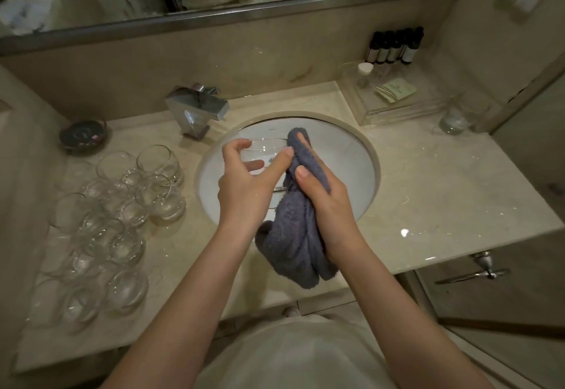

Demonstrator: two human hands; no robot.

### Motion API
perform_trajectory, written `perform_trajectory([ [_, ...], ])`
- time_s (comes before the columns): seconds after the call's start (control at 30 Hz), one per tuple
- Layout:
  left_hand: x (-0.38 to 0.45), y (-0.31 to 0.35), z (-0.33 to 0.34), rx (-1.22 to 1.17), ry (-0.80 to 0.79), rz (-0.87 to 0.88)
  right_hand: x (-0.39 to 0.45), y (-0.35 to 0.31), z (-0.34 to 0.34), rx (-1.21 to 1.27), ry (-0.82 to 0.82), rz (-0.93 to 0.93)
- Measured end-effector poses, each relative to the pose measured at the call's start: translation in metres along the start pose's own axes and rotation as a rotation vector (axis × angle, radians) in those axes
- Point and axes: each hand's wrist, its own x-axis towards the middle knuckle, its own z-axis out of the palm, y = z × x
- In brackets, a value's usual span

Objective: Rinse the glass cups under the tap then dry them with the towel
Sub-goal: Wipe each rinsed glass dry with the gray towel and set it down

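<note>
Clear acrylic tray [394, 110]: held dark bottles [394, 47], green sachet [395, 90]. Clear round glass cup [263, 148]: gripped by left hand [247, 187] over white basin [345, 156]. Grey-blue terry towel [295, 235]: clutched in right hand [324, 202].

Cups [122, 217] crowd left counter [171, 254]; right counter [434, 180] open.

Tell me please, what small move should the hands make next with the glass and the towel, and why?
Probably push the grey towel into the glass cup and turn it. The left hand holds the cup over the sink, the right hand grips the towel with its end at the cup's rim, and no water seems to run from the tap.
</note>
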Motion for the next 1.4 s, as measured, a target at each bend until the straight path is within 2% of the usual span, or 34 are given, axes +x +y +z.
perform_trajectory([
  [0.07, -0.003, 0.004, -0.001, -0.151, -0.024, -0.043, 0.000, -0.004, 0.001, 0.053, 0.030, 0.006],
  [0.13, -0.004, 0.007, -0.004, -0.334, -0.145, -0.076, 0.001, -0.006, 0.001, 0.164, 0.052, 0.066],
  [0.2, -0.004, 0.006, -0.007, -0.386, -0.253, -0.083, 0.000, -0.006, 0.002, 0.239, 0.037, 0.126],
  [0.27, -0.001, 0.005, -0.009, -0.260, -0.241, -0.080, -0.002, -0.003, 0.001, 0.223, 0.046, 0.124],
  [0.47, -0.006, 0.000, -0.011, 0.120, -0.010, -0.051, -0.009, 0.001, 0.007, 0.088, 0.020, 0.027],
  [0.57, -0.007, 0.006, -0.015, 0.006, -0.004, -0.068, -0.007, 0.000, 0.012, 0.144, 0.029, 0.053],
  [0.67, -0.012, 0.013, -0.021, -0.272, -0.197, -0.091, -0.004, 0.005, 0.014, 0.299, 0.057, 0.167],
  [0.73, -0.011, 0.013, -0.021, -0.203, -0.220, -0.043, -0.004, 0.008, 0.016, 0.342, 0.053, 0.203],
  [0.83, -0.004, 0.007, -0.024, 0.034, -0.069, 0.044, -0.006, 0.012, 0.014, 0.295, 0.053, 0.153],
  [0.93, -0.007, 0.004, -0.025, 0.165, 0.052, 0.110, -0.007, 0.009, 0.014, 0.190, 0.065, 0.086],
  [1.03, -0.010, 0.005, -0.023, 0.118, 0.075, 0.148, -0.007, 0.002, 0.019, 0.145, 0.054, 0.056],
  [1.17, -0.002, 0.003, -0.028, -0.138, -0.100, 0.032, -0.005, 0.003, 0.017, 0.231, 0.043, 0.129],
  [1.27, 0.004, -0.003, -0.029, 0.013, -0.135, -0.010, -0.005, 0.004, 0.017, 0.165, 0.047, 0.143],
  [1.33, 0.005, -0.007, -0.027, 0.122, -0.088, 0.001, -0.006, 0.005, 0.017, 0.137, 0.047, 0.130],
  [1.4, 0.002, -0.010, -0.025, 0.094, -0.028, 0.003, -0.005, 0.007, 0.017, 0.143, 0.041, 0.120],
])
